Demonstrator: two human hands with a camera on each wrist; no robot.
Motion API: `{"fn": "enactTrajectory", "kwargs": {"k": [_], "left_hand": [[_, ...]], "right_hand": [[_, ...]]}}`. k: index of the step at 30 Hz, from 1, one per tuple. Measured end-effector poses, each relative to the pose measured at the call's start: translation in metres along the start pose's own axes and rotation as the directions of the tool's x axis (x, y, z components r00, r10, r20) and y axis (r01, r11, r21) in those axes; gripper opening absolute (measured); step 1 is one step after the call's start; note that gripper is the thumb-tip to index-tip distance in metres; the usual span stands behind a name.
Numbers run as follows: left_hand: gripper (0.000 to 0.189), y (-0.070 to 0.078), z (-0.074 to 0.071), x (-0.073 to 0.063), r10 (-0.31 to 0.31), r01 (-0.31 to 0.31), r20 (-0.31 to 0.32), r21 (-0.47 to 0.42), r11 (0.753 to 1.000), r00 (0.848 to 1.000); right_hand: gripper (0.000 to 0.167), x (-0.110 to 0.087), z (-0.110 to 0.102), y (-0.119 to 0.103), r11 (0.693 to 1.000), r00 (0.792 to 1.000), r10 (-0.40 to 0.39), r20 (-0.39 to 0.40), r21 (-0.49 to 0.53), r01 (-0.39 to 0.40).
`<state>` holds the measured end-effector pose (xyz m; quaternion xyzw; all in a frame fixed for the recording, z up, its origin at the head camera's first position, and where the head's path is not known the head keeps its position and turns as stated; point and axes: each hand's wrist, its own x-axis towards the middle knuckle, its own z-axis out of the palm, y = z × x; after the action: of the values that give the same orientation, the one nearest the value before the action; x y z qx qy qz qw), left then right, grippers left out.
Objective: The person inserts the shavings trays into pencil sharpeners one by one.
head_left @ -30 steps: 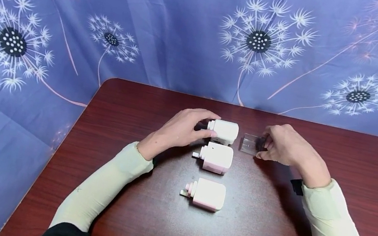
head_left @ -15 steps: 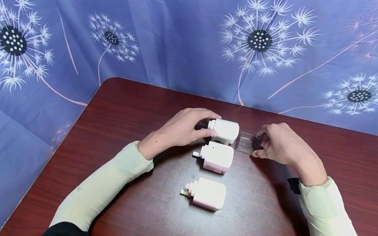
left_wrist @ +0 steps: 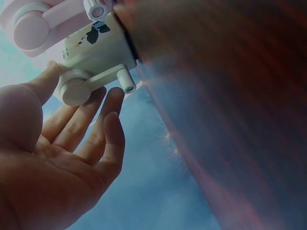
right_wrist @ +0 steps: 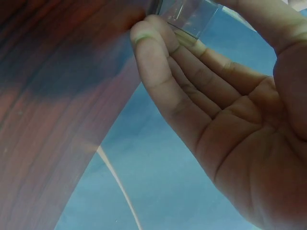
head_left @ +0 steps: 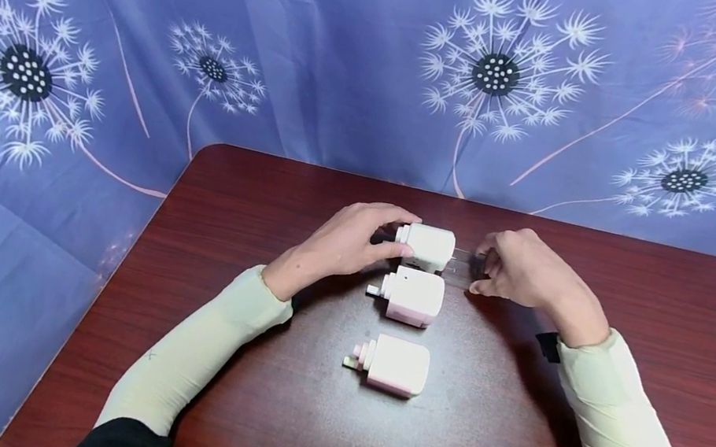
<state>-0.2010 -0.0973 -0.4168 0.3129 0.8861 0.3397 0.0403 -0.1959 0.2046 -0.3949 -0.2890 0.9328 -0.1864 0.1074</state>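
My left hand (head_left: 342, 241) holds a white hand-crank pencil sharpener (head_left: 432, 244) at the back of the row, thumb on the near side and fingers on the far side. In the left wrist view, its cream body (left_wrist: 98, 50) bears dark patches, and its crank (left_wrist: 103, 79) points toward the palm. My right hand (head_left: 527, 273) pinches a clear plastic drawer (head_left: 459, 275) with a dark end. The drawer's open side meets the sharpener's right end in the head view. In the right wrist view, the clear drawer (right_wrist: 194, 18) shows beyond the fingertips.
Two pale pink sharpeners (head_left: 415, 297) lie nearer on the dark wooden table (head_left: 267, 415), one close against the held one and one further forward (head_left: 399, 367). Their cranks point left. A blue dandelion-print cloth (head_left: 359, 56) hangs behind the table's back edge.
My right hand has moved left with the clear drawer, closing the gap to the white sharpener. The left hand keeps its hold in place.
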Motion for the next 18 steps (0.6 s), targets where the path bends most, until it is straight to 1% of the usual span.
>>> {"fn": "enactTrajectory", "kwargs": {"k": [4, 18], "left_hand": [[0.051, 0.0007, -0.0004, 0.0003, -0.015, 0.015, 0.009, 0.007, 1.000, 1.000], [0.051, 0.0023, -0.0008, -0.0005, -0.026, 0.026, 0.013, 0.004, 1.000, 1.000]], "right_hand": [[0.034, 0.0022, 0.0008, -0.0020, 1.000, 1.000, 0.014, 0.015, 0.012, -0.014], [0.034, 0.0089, 0.0033, -0.0060, 0.999, 0.999, 0.028, 0.028, 0.022, -0.028]]}}
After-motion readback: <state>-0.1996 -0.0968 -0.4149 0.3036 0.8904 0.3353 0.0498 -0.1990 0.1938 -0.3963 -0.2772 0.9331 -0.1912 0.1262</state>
